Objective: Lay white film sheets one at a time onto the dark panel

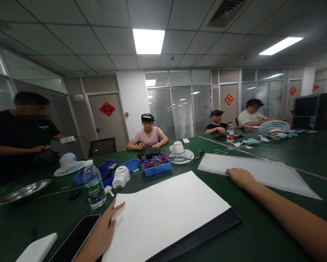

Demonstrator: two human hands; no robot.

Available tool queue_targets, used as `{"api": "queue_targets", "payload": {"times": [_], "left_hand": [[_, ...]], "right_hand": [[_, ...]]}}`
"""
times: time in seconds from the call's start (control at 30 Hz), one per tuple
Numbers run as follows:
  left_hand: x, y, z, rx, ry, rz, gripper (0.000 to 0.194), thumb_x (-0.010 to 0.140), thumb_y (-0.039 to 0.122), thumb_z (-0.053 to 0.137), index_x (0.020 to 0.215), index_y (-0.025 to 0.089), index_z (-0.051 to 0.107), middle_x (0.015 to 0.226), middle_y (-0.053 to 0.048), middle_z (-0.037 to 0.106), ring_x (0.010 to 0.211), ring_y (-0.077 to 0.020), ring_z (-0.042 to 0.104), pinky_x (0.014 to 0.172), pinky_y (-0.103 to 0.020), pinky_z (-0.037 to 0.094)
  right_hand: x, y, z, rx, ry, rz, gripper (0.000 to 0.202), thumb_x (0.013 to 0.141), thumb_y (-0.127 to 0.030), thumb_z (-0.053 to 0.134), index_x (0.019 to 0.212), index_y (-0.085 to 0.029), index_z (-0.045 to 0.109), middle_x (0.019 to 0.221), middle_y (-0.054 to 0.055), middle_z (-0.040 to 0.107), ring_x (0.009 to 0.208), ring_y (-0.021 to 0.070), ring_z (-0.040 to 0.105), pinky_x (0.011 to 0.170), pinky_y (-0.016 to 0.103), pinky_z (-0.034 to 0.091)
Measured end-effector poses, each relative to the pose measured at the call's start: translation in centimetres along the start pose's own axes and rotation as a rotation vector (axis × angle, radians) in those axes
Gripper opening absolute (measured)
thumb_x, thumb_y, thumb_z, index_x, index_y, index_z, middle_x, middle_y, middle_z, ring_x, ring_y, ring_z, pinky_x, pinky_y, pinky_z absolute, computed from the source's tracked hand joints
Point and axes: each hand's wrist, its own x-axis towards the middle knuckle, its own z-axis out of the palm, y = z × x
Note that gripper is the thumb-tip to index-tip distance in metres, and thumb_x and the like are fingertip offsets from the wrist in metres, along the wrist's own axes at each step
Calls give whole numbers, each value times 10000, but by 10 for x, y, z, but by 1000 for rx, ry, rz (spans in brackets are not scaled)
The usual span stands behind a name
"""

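Observation:
A large sheet of white paper (pixel 166 211) lies on a black folder-like board (pixel 201 236) in front of me. My left hand (pixel 106 227) rests on the paper's left edge, open, with the index finger stretched over the sheet and the thumb apart. Farther right, a translucent white sheet (pixel 261 173) lies flat on the green table. My right hand (pixel 241 177) is closed at the near left edge of that sheet, fingertips on its margin. The undersides of the right fingers are hidden.
Left of the paper are a phone (pixel 74 238), a white device (pixel 38 249) and a water bottle (pixel 94 185). Beyond it stand blue bins (pixel 156 169) with wires, white fan parts (pixel 121 177) and a metal tray (pixel 24 193). Several people sit or stand around the table.

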Motion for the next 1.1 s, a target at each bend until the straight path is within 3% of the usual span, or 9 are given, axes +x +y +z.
{"api": "queue_targets", "payload": {"times": [0.23,0.37,0.47,0.57,0.7,0.77,0.9,0.97,1.1], "left_hand": [[1,7,-1,-56,168,85,511,768,244,483,1235,253,691,1591,-14,424,1505,-277,295,1220,-473,265],[4,14,-7,-243,249,-138,588,756,304,537,1335,223,604,1549,-75,485,1294,-311,594,1088,-452,486],[3,19,-15,-413,254,-303,684,770,363,578,1431,216,481,1313,-114,699,987,-293,757,833,-410,617],[0,23,-25,-378,318,-397,691,767,440,633,1411,227,498,1038,-94,808,822,-281,776,660,-367,608],[-2,27,-29,-366,369,-447,638,770,469,630,1349,212,550,1003,-99,814,778,-269,772,617,-348,582],[-2,27,-28,-381,356,-438,610,763,472,628,1300,188,577,994,-106,813,783,-274,771,619,-347,577],[-1,25,-25,-328,331,-404,545,759,459,614,1228,181,616,920,-79,819,827,-283,767,692,-350,570],[0,23,-24,-240,309,-369,520,770,465,594,1210,190,632,906,-63,820,854,-285,764,729,-351,561],[5,15,-16,-105,271,-331,485,790,448,569,1213,226,650,892,-28,821,876,-276,761,759,-342,540]], "right_hand": [[-11,-44,-1,-58,67,-56,374,953,-413,598,1238,-171,584,1194,82,623,1002,205,631,858,424,555],[-15,-48,-2,-74,65,-61,366,953,-414,599,1226,-170,589,1180,79,627,990,201,633,850,418,556],[-16,-47,-4,-90,60,-49,359,957,-410,594,1221,-167,590,1144,73,638,965,194,638,840,412,557],[-16,-48,-5,-100,61,-42,348,959,-405,593,1211,-165,595,1112,65,647,946,189,643,834,409,559],[-19,-51,-10,-99,104,-5,363,966,-419,578,1227,-166,587,1078,59,655,911,181,649,819,400,562],[-22,-53,-15,-93,146,22,379,988,-402,537,1285,-165,550,1058,62,663,884,182,655,808,398,556],[-31,-62,-30,-77,234,19,374,1019,-204,335,1360,-156,481,1012,128,709,866,238,690,761,387,510],[-38,-72,-38,-74,264,-3,399,999,-160,280,1331,-161,502,977,156,725,847,273,704,719,381,484],[-57,-103,-54,-73,300,-82,349,995,-219,281,1166,-152,578,843,172,727,740,305,706,633,359,438]]}}
